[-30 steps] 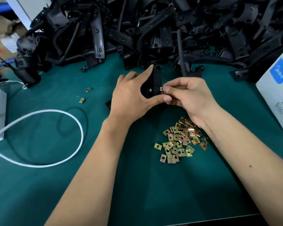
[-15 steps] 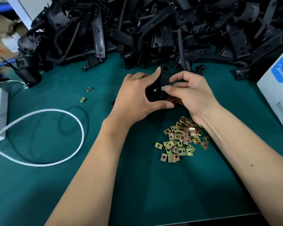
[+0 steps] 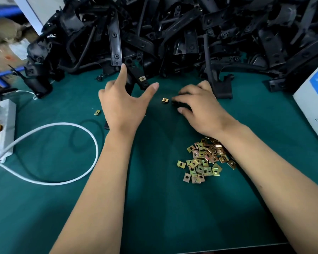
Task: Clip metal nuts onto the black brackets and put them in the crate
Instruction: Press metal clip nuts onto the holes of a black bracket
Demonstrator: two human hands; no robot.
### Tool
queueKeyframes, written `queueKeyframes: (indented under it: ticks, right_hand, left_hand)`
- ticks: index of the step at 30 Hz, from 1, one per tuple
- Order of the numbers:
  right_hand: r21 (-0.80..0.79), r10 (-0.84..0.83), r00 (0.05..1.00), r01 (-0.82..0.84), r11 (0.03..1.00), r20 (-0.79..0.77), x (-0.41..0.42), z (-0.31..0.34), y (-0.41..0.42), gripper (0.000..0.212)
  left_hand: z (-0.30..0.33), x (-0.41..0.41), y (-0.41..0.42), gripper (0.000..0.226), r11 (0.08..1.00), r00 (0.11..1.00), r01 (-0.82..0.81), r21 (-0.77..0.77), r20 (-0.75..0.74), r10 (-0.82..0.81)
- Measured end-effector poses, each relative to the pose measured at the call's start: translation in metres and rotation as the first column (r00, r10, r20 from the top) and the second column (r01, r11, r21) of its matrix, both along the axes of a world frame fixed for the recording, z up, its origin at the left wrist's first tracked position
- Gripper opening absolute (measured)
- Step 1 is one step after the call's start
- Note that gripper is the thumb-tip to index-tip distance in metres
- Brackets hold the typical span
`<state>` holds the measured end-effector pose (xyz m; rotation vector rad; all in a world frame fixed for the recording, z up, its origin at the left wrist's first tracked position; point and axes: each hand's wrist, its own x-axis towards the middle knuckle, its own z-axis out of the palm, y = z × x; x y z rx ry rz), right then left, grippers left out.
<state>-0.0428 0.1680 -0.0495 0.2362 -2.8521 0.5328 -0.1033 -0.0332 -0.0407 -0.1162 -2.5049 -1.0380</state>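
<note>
My left hand (image 3: pixel 125 105) hovers open over the green mat, index finger and thumb spread apart. Between them lies a black bracket (image 3: pixel 136 74) with a brass nut clipped on it (image 3: pixel 141 78), at the edge of the big bracket pile (image 3: pixel 173 33); the hand is not gripping it. My right hand (image 3: pixel 200 107) lies low on the mat, its fingers and thumb curled round a small black part (image 3: pixel 180 105) that is mostly hidden. One loose nut (image 3: pixel 164 100) sits just left of its fingertips. A heap of brass nuts (image 3: pixel 204 160) lies beside my right forearm.
A white cable (image 3: pixel 77 129) loops across the left of the mat from a white box (image 3: pixel 2 129). A white carton (image 3: pixel 314 99) stands at the right edge. A stray nut (image 3: pixel 97 112) and a black piece (image 3: pixel 106 126) lie near my left wrist. No crate shows.
Both hands held one bracket together with a nut pinched at it. Now they have parted: the left let the bracket go by the pile, the right dropped to the mat.
</note>
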Motion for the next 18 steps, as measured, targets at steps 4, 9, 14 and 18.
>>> queueKeyframes:
  ticks: [4,9,14,18]
  right_hand:
    - [-0.075,0.039,0.997,-0.044,0.996,-0.063,0.007,0.003,0.001,0.014]
    - [-0.342,-0.088,0.993,0.055,0.938,-0.083,0.013,0.004,0.004,0.009]
    - [-0.688,-0.173,0.985,0.124,0.715,-0.003,0.016,0.008,0.022,0.017]
    - [-0.575,-0.119,0.992,0.121,0.809,0.042,0.018,0.009,0.024,0.014]
  left_hand:
    - [0.000,0.005,0.003,0.098,0.995,0.995,0.096,-0.003,0.024,-0.096]
    - [0.001,0.012,0.010,0.099,0.910,0.911,0.411,-0.060,0.074,-0.407]
    - [-0.001,0.015,0.016,0.101,0.853,0.853,0.519,-0.060,0.109,-0.511]
    - [-0.002,0.014,0.017,0.099,0.860,0.857,0.509,-0.023,0.104,-0.505]
